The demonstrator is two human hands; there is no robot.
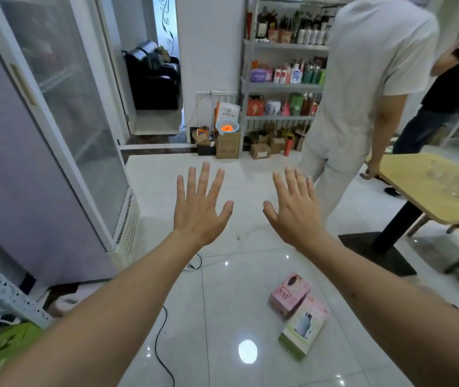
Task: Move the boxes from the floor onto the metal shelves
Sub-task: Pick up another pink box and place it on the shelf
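Down on the glossy white tiled floor [222, 317], two small cardboard boxes lie flat and touching: a pink carton with a round printed motif [289, 294] and, nearer the person, a pale green and pink carton picturing a bottle [305, 329]. Both sit below and behind the right hand [292, 210], closer to the body than either palm, beneath the line of the right forearm. They look dropped rather than stacked, so each probably wants lifting separately or pinching together at the shared edge.

The left hand [201, 203] and the right one are stretched out in front at about the same height, palms down, fingers spread wide and straight, holding nothing and touching nothing. That reads as a start pose, with no box yet picked up.

Far beyond the fingertips stands a grey metal shelf unit stocked with bottles and packets [284, 85], the likely destination, with brown cartons at its foot. A person in white clothing [362, 88] stands just right of the hands, partly blocking that path. A tall glass-door fridge [63, 113] fills the left.
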